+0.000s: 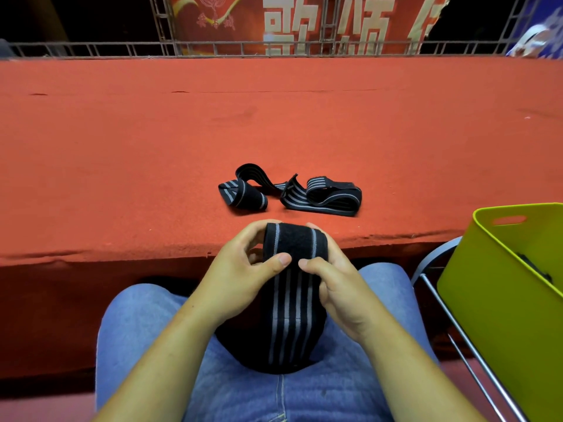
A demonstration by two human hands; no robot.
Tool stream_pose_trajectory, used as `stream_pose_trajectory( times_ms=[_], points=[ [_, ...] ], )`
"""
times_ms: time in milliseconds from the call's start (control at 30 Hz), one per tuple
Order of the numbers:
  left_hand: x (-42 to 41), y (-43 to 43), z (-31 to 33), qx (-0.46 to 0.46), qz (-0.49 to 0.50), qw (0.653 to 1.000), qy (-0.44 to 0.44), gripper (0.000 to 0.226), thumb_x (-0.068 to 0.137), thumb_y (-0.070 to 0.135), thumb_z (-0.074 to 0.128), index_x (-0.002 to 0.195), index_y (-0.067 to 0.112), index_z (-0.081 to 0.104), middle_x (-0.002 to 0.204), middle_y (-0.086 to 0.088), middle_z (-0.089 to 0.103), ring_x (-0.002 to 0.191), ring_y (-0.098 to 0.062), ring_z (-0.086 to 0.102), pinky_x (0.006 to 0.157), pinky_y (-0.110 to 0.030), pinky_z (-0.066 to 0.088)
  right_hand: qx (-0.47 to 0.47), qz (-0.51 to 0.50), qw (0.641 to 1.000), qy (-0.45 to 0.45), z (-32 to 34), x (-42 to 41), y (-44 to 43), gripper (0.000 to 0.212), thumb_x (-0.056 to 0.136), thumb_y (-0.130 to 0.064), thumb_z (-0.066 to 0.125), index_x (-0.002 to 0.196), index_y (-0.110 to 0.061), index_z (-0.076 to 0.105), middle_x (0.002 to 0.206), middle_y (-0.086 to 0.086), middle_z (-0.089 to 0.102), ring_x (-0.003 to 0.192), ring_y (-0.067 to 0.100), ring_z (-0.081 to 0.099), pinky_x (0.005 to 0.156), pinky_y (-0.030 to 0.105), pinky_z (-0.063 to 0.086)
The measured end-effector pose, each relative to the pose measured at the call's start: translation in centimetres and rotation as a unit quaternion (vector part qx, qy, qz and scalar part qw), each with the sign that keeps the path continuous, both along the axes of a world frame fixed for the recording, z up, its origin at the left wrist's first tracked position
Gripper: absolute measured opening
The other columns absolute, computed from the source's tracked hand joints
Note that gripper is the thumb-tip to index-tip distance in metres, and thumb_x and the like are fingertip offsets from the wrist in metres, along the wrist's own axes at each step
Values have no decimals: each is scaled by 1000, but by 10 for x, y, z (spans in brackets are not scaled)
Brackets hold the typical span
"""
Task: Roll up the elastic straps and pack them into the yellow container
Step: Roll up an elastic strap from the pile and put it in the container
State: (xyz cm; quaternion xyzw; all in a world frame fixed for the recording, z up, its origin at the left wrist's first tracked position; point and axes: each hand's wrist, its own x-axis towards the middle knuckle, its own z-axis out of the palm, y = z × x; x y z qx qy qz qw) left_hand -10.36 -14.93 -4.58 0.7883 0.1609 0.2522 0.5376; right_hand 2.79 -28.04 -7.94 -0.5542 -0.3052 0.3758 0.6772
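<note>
A black elastic strap with grey stripes is held over my lap, its upper end partly rolled. My left hand and my right hand grip the roll from either side, thumbs pressing its front. The loose tail hangs down onto my jeans. Two more straps lie unrolled on the red platform: one on the left, one on the right. The yellow container stands at the right on a chair, with something dark inside it.
The red carpeted platform stretches ahead, its front edge just beyond my hands. A metal chair frame holds the container. A railing and a red banner run along the back.
</note>
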Motion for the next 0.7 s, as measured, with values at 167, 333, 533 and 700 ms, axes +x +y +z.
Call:
stream_pose_trajectory(
  times_ms=[167,333,533,700],
  points=[
    [2,2,-1,2,20,1000,-22,48,92,8,77,128,36,64,125,11,71,123,-9,65,104,-34,53,11,6,1000,20,-1,-7,1,47,98,-27,58,144,-21,58,140,4,69,136,19,60,123,50,37],
    [2,0,-3,25,8,1000,-15,48,89,2,77,122,35,66,119,8,71,118,-13,67,102,-37,55,3,-2,1000,31,3,-9,2,60,95,-59,62,144,-23,58,141,1,68,137,16,59,123,48,37],
    [4,-1,-6,31,-5,999,-32,47,87,-3,77,119,30,67,117,8,72,118,-15,67,104,-37,53,-16,-53,998,11,0,-5,5,71,75,-76,76,127,-29,69,129,3,74,127,21,67,117,52,45],
    [5,0,-8,-37,-2,999,-12,61,89,4,78,136,37,55,126,10,67,113,-9,70,95,-23,55,42,-73,995,59,7,-3,3,52,94,-44,68,134,-11,63,131,17,72,129,35,65,117,59,43]
  ],
)
